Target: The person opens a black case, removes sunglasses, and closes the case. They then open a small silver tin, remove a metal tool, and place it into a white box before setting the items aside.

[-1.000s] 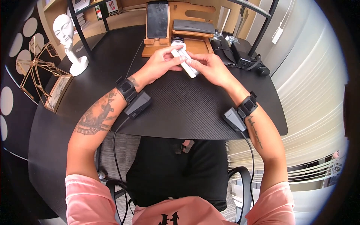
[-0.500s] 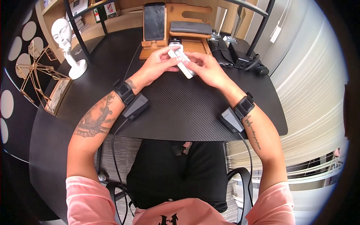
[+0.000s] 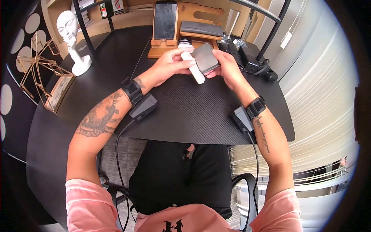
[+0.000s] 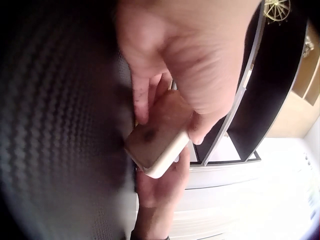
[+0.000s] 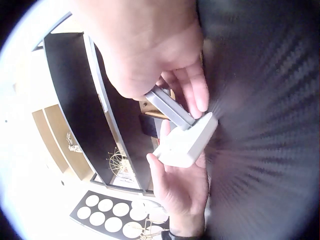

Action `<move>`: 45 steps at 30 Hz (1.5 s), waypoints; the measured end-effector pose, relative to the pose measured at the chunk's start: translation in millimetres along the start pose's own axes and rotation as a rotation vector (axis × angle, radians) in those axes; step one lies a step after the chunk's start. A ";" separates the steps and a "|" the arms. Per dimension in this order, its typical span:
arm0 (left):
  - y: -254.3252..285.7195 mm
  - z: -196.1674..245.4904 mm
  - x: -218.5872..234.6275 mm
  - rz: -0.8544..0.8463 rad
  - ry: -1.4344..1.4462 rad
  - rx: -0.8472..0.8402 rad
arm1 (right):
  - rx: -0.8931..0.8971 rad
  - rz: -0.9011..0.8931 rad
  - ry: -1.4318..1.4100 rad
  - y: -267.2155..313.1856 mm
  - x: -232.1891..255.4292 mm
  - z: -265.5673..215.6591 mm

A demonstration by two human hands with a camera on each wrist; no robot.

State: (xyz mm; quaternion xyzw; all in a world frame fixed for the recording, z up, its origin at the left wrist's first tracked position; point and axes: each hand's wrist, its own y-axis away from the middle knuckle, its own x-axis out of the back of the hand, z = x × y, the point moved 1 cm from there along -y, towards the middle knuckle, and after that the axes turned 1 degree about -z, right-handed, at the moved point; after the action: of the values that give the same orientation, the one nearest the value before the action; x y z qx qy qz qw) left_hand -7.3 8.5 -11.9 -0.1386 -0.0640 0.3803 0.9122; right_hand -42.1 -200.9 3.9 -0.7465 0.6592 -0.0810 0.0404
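My left hand (image 3: 174, 63) pinches a white rounded block (image 3: 193, 69) between thumb and fingers, tilted edge-up close over the desk. My right hand (image 3: 228, 67) grips a thin, rounded-square grey case (image 3: 206, 58) by its right side, its flat dark face turned up. In the right wrist view the grey case (image 5: 170, 107) shows its narrow side, with one corner right at the white block (image 5: 187, 142). The left wrist view has the block's broad face (image 4: 160, 130) toward the camera, under the left thumb and fingers.
Behind the hands stands a wooden organizer (image 3: 162, 52) with a phone (image 3: 165, 21) and a dark grey case (image 3: 201, 28). A small jar (image 3: 185, 42) is close to the left fingers. Black items (image 3: 251, 60) lie back right; a white face sculpture (image 3: 79, 63) and wire wheel model (image 3: 38, 65) stand left.
The grey case has come away from the white block to the right, and its dark face has turned up into view. The left hand keeps its hold on the block.
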 end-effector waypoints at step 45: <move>-5.6 -0.9 0.9 0.113 0.063 -0.040 | 0.273 -0.044 0.494 17.2 -26.6 -16.1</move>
State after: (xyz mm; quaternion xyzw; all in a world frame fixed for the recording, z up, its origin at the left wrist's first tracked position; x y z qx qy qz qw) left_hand -2.7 5.1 -11.1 -0.1720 -0.0349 0.4253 0.8879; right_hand -64.9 -176.0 15.0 -0.7061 0.6157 -0.3491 -0.0232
